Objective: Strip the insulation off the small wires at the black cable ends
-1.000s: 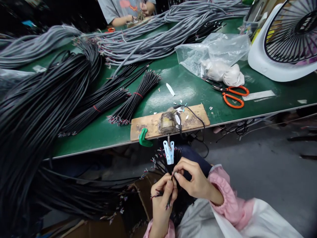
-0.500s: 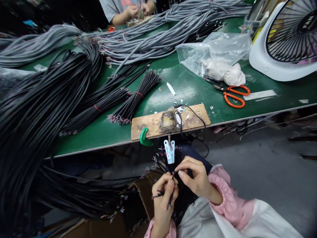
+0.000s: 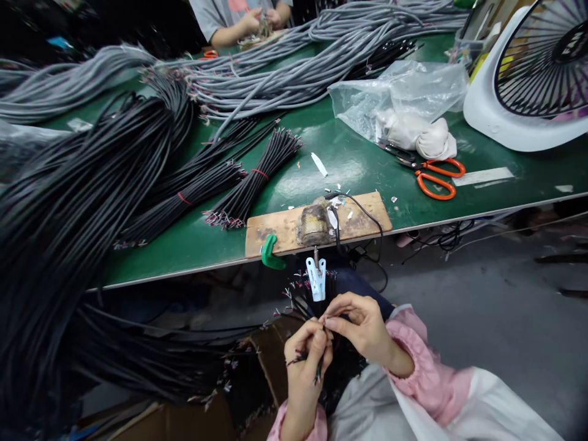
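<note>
My left hand [image 3: 305, 352] is closed around a few black cables [image 3: 319, 369], whose stripped ends with thin coloured wires stick out past the fingers. Thumb and forefinger of my right hand [image 3: 361, 324] pinch the wire end at the top of one of these cables, right by the left fingertips. Just above both hands, a light blue clothespin-like clip [image 3: 316, 278] hangs from a metal tip at the front of a wooden board [image 3: 275, 226]. Behind the hands, more black cables with bared ends fan out below the table edge.
On the green table [image 3: 342, 153] lie tied black cable bundles [image 3: 255, 177], long grey cables [image 3: 275, 79], orange-handled scissors [image 3: 434, 177], a plastic bag [image 3: 399, 92] and a white fan [image 3: 482, 116]. A green clamp [image 3: 272, 254] grips the board's edge. Another person's hands [image 3: 261, 21] work across the table.
My right thumb and forefinger have come together on the wire end; they were slightly apart before. The left hand keeps its hold on the cables.
</note>
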Available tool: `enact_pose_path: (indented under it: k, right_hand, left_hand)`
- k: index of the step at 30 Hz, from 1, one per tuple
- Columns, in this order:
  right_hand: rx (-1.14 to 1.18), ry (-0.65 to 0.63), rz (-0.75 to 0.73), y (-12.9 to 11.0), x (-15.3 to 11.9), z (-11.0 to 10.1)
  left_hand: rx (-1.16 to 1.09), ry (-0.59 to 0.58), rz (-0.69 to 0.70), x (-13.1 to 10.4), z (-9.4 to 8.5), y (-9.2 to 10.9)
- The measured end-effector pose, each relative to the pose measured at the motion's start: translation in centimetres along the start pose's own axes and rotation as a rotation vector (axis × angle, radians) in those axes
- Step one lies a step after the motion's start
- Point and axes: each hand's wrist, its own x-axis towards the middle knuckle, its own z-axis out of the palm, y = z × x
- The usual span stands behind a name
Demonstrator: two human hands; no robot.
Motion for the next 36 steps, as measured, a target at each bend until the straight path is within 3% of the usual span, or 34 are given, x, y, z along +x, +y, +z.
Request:
enact_pose_path:
  k: [4, 11, 15, 22, 27, 30, 32, 36]
  right_hand:
    - [-0.145, 0.023, -0.098, -0.8, 0.0, 0.2]
    - [-0.479, 0.049, -0.504, -1.4, -0.1, 1.0]
    - [-0.528, 0.045, -0.587, -1.0, 0.0, 1.2]
    - [-0.471, 0.012, -0.554, -1.0, -0.2, 1.0]
    - [-0.321, 0.062, -0.285, -0.8, -0.1, 0.2]
    - [-0.223, -0.067, -0.159, -0.7, 0.2, -0.2]
    - [-0.197, -0.093, -0.165, -0.7, 0.3, -0.2]
    - [-0.341, 0.030, -0.291, -0.7, 0.0, 0.4]
  left_hand:
    - [-0.025, 0.018, 0.007, -0.1, -0.1, -0.3]
    - [0.027, 0.133, 0.072, -0.4, 0.7, 0.0]
    - [0.042, 0.188, 0.094, -0.3, 1.1, 0.0]
    - [-0.079, 0.195, 0.077, 0.0, 0.9, -0.2]
    - [-0.083, 0.111, 0.016, -0.1, 0.2, -0.1]
    - [-0.043, 0.069, 0.006, -0.3, -0.1, -0.4]
    - [-0.019, 0.048, 0.001, -0.3, -0.2, -0.6]
    - [0.016, 0.054, -0.023, -0.3, 0.0, -0.7]
